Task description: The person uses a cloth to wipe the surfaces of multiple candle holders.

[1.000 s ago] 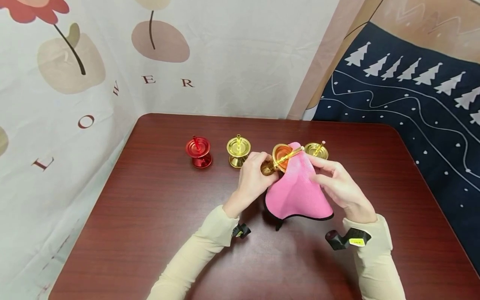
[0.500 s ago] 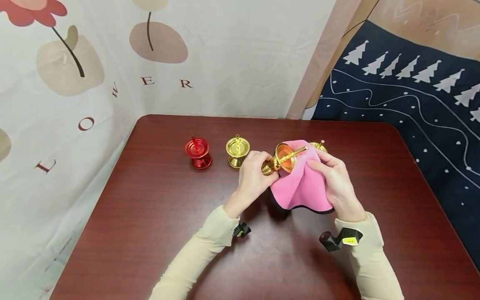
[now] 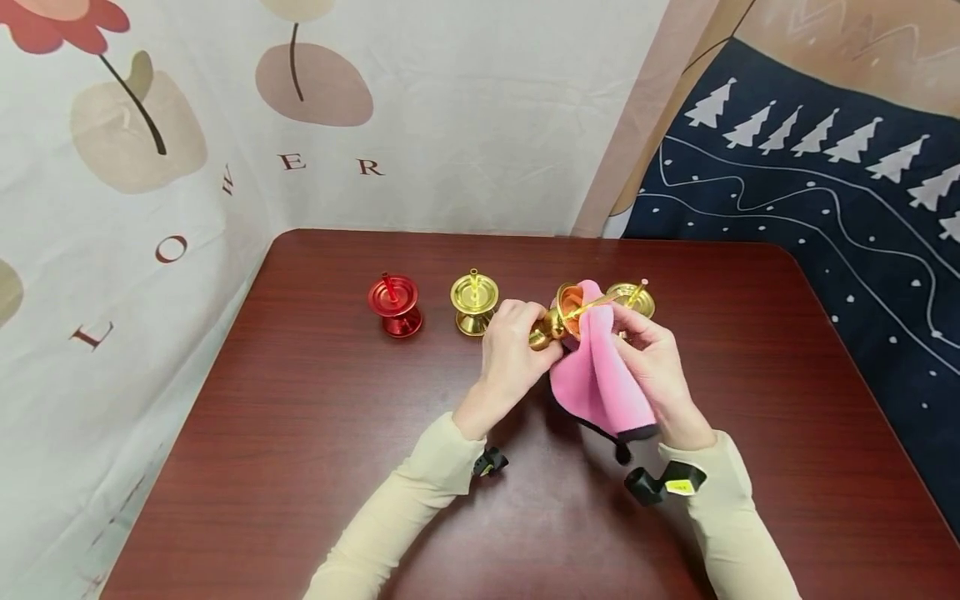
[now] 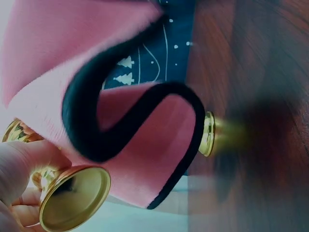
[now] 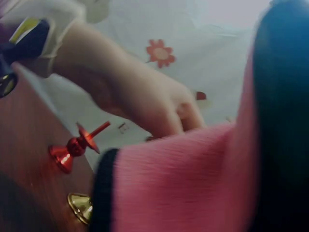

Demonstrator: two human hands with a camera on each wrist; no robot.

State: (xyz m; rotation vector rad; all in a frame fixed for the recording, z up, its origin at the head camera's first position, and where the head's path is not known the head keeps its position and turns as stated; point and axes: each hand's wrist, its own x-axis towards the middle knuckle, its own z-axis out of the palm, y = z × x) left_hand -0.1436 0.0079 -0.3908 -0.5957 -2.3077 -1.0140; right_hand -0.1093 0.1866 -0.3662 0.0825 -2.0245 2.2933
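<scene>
Currently gripping a tilted gold candle holder [image 3: 555, 323] just right of centre in the head view, pointing its cup and spike toward the upper right and its base toward the lower left. Curling the fingers and thumb of the left hand [image 3: 513, 350] round it near the base. Pinching a pink cloth [image 3: 600, 367] with black edging in the right hand [image 3: 660, 367], right of centre, and holding a fold of it at the cup's mouth, beside the spike. Hiding some right fingertips behind the fabric, so not showing exactly where they are touching. Letting the lower part of the cloth hang toward the bottom of the frame. Showing, in the lower left of the left wrist view, the round underside of the base.

Farther out, showing a second gold candle holder [image 3: 474, 298] upright just beyond the left hand, a red candle holder [image 3: 396, 308] upright to its left, and a third gold candle holder [image 3: 642, 303] behind the right fingers, partly covered. Resting these three on a reddish-brown table [image 3: 300, 400]. Wearing cream sleeves [image 3: 420, 467]. Facing a pale curtain [image 3: 487, 125] across the upper left and navy cloth [image 3: 810, 208] with white trees at upper right.
</scene>
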